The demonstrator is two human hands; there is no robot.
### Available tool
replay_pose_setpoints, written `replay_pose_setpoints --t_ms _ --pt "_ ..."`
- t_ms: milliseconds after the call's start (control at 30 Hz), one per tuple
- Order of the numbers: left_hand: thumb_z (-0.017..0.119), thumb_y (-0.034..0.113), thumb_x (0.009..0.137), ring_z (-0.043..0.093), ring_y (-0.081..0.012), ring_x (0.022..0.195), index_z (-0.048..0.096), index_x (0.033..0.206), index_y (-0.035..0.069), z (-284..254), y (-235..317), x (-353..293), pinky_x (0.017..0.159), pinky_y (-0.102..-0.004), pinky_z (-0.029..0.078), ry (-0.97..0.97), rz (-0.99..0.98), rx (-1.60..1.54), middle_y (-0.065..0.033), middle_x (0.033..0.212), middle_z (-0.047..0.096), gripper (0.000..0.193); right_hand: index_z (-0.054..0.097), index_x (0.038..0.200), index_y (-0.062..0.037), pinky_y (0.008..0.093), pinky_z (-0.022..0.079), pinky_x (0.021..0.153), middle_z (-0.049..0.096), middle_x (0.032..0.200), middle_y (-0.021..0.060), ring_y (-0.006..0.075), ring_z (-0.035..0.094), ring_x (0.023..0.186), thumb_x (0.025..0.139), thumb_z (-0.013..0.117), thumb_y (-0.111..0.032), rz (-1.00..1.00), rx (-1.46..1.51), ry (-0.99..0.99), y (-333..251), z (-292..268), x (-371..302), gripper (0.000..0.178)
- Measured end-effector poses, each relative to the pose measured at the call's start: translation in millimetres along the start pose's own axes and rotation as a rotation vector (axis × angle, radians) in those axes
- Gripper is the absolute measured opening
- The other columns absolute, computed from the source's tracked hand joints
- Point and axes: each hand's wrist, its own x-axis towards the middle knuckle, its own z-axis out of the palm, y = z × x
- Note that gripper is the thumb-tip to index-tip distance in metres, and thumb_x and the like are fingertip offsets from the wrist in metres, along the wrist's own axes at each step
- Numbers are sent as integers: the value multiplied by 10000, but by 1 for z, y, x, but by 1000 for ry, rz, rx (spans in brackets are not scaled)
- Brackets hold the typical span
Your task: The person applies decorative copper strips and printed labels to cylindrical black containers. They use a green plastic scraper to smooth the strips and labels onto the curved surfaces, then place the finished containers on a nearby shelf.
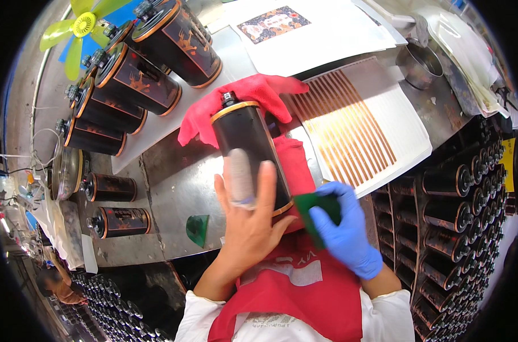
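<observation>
A black cylindrical bottle [241,130] with copper-coloured end bands and a metal neck fitting lies on a red cloth [205,114] in front of me. My bare left hand [245,225] is spread over the bottle's lower part, its fingers apart and the middle one wrapped in whitish material. I cannot tell how firmly it presses. In my blue-gloved right hand [345,231] a flat dark green piece [306,206] is pinched, beside the bottle's lower end. The green piece's far edge is partly hidden by the fingers. The bottle side facing me looks plain black.
Several decorated black bottles [139,80] stand at the left, with two smaller ones [122,221] nearer. A sheet of copper strips [350,125] lies right, by a metal pot [420,65]. Another green piece [197,229] rests near the table edge. Racked bottles [444,214] fill the right side.
</observation>
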Motion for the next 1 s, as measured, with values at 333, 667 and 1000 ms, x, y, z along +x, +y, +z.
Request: replay_pose_setpoints --t_ms 333,667,1000 --pt "658 57 763 350 -364 1258 65 1418 0 43 -60 -37 1007 -429 307 5 -280 -892 -253 1354 338 885 462 1090 -13 291 427 870 547 1023 118 173 540 979 820 602 -52 88 153 -95 31 12 1 307" --pt "780 169 636 279 -463 1252 25 1386 -77 14 -28 -19 1034 -515 163 19 -77 -182 -321 1328 285 1092 491 1089 -54 284 480 769 592 973 117 184 610 870 825 612 -89 -5 44 -109 -8 15 -2 293" --pt "646 120 828 429 -310 1197 -162 1373 -40 34 -66 -31 991 -483 325 -118 -102 -499 -199 1357 336 988 477 1099 -42 306 458 814 575 1011 136 209 588 928 821 612 -84 52 37 15 45 9 3 312"
